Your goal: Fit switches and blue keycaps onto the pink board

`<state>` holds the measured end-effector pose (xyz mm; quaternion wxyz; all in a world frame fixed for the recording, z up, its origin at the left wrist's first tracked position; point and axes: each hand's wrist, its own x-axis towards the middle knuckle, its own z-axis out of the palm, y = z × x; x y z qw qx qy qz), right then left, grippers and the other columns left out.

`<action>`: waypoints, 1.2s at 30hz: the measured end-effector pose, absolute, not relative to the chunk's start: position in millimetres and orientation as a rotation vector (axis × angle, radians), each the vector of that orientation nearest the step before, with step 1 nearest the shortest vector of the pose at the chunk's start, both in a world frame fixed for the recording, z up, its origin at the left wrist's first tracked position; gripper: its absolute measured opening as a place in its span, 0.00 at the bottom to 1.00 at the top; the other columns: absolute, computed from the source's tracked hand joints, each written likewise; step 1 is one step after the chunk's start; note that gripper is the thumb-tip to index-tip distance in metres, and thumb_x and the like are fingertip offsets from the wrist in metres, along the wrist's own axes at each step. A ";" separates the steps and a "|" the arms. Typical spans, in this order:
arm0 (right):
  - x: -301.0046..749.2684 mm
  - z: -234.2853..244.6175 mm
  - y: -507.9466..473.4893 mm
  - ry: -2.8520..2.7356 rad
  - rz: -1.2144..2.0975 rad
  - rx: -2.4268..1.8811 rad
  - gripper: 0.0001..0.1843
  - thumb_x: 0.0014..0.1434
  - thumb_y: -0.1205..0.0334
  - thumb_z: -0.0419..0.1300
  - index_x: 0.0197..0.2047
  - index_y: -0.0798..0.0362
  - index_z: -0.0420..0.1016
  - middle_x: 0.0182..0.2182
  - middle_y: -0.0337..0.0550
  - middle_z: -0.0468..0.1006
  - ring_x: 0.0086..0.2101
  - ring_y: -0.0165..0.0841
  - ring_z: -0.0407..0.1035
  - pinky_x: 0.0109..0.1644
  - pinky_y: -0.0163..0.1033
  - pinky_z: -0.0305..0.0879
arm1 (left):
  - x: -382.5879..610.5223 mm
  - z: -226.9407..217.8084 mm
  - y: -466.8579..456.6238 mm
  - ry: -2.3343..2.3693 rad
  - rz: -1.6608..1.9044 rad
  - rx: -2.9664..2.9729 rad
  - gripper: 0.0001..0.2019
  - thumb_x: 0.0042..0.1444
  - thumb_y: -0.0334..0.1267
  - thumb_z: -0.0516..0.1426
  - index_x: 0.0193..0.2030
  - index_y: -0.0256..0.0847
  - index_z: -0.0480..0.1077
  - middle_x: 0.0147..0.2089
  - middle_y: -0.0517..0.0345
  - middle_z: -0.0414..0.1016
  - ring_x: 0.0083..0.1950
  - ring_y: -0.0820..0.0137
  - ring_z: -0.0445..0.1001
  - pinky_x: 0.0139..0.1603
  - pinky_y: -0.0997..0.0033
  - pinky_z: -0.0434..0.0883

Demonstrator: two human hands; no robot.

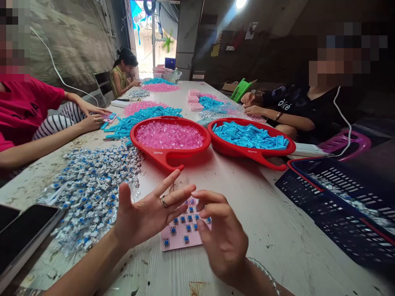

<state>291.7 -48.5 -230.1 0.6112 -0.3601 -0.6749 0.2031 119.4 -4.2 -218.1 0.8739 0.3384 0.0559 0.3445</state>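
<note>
My left hand [148, 213] hovers open above the table, palm up and fingers spread, a ring on one finger; nothing lies in it. My right hand [220, 234] hangs beside it, back towards me, fingers curled down over a pink tray [182, 236] that holds several blue-and-white switches. I cannot make out anything in those fingers. A large heap of loose blue-and-white switches [92, 189] on clear plastic lies just left of my left hand.
Two red dishes stand ahead: one [168, 154] with pink clear parts, one [262, 156] with blue parts. A dark basket [345, 201] sits at the right edge, a phone [24, 234] at the left. Three other people work around the table among blue and pink piles.
</note>
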 end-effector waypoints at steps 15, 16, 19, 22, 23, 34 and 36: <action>341.6 -212.8 -10.0 -1.005 1.812 -0.597 0.43 0.55 0.29 0.31 0.57 0.49 0.65 0.58 0.47 0.65 0.60 0.42 0.54 0.61 0.54 0.50 | 107.1 -223.0 7.2 -0.150 0.688 0.554 0.60 0.39 0.78 0.30 0.66 0.28 0.49 0.68 0.44 0.50 0.71 0.56 0.34 0.67 0.57 0.47; 341.3 -213.1 -10.6 -0.978 1.851 -0.553 0.43 0.55 0.29 0.32 0.56 0.49 0.66 0.58 0.47 0.65 0.60 0.41 0.53 0.62 0.54 0.48 | 107.1 -223.3 7.0 -0.154 0.684 0.551 0.60 0.39 0.78 0.30 0.66 0.28 0.49 0.68 0.44 0.50 0.71 0.55 0.34 0.67 0.57 0.47; 340.8 -213.4 -10.5 -0.929 1.913 -0.475 0.41 0.55 0.30 0.35 0.54 0.49 0.67 0.56 0.46 0.67 0.59 0.41 0.55 0.62 0.52 0.49 | 107.0 -224.3 6.3 -0.151 0.671 0.573 0.59 0.40 0.78 0.32 0.66 0.30 0.49 0.68 0.46 0.50 0.71 0.55 0.34 0.66 0.56 0.47; 339.9 -212.9 -9.7 -0.948 1.888 -0.478 0.40 0.55 0.30 0.35 0.52 0.49 0.69 0.53 0.47 0.70 0.57 0.41 0.60 0.59 0.53 0.55 | 106.9 -223.5 5.8 -0.143 0.662 0.612 0.58 0.40 0.78 0.32 0.66 0.32 0.50 0.68 0.48 0.51 0.71 0.53 0.33 0.66 0.53 0.47; 339.3 -212.5 -10.0 -0.961 1.856 -0.488 0.40 0.55 0.30 0.35 0.51 0.48 0.69 0.51 0.47 0.72 0.55 0.42 0.62 0.58 0.53 0.57 | 106.9 -222.7 5.7 -0.139 0.662 0.620 0.58 0.40 0.78 0.32 0.66 0.32 0.51 0.68 0.48 0.50 0.71 0.53 0.33 0.66 0.53 0.47; 320.7 -204.3 -33.1 -0.901 1.760 -0.163 0.26 0.57 0.41 0.46 0.16 0.50 0.53 0.13 0.28 0.51 0.13 0.24 0.49 0.57 0.52 0.59 | 119.0 -227.1 -4.9 -0.048 0.480 0.654 0.58 0.40 0.79 0.33 0.65 0.31 0.53 0.71 0.52 0.42 0.70 0.52 0.32 0.66 0.55 0.47; 319.0 -204.3 -33.5 -0.884 1.755 -0.179 0.26 0.57 0.42 0.46 0.17 0.50 0.53 0.13 0.28 0.51 0.13 0.24 0.50 0.57 0.52 0.59 | 119.7 -228.8 -5.4 -0.043 0.489 0.650 0.58 0.39 0.79 0.33 0.65 0.32 0.54 0.71 0.53 0.43 0.70 0.52 0.31 0.67 0.54 0.46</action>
